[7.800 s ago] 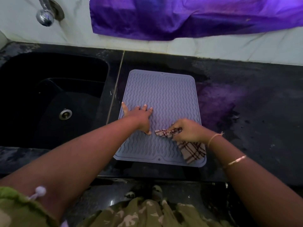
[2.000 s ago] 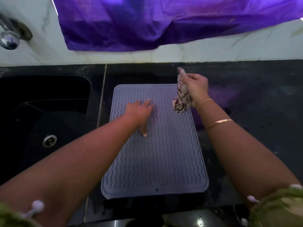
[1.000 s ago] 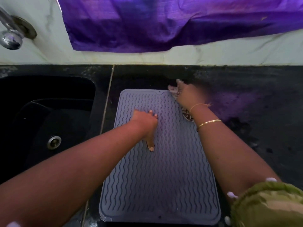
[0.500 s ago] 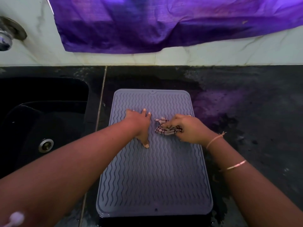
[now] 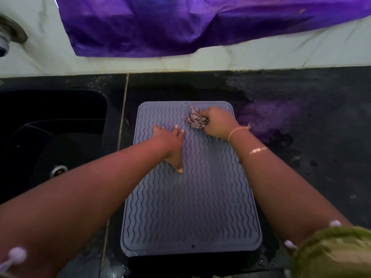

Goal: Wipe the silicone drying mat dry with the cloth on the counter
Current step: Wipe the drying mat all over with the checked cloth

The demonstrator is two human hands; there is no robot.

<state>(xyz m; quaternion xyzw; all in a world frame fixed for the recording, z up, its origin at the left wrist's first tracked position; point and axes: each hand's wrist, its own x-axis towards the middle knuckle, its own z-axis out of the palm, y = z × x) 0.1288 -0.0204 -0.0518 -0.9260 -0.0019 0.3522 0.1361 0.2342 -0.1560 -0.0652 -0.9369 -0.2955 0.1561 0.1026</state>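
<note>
Half a second on, the right grip (image 5: 217,122) has carried the checked cloth (image 5: 196,119) from the middle of the grey silicone mat (image 5: 190,207) to its far edge, right of centre. Its fingers are clenched around the bunched cloth, pressing it onto the wavy ridges. The left grip (image 5: 170,143) stays released, fingers spread flat on the mat's upper middle. The mat lies on the black worktop (image 5: 311,157), just right of a dark sink (image 5: 50,117). Purple fabric (image 5: 180,27) hangs on the pale wall behind. The right forearm, with a gold bangle (image 5: 258,150), crosses the mat's right edge. A tap (image 5: 8,37) is cut off at the left border, and part of the cloth is hidden under the fingers.
</note>
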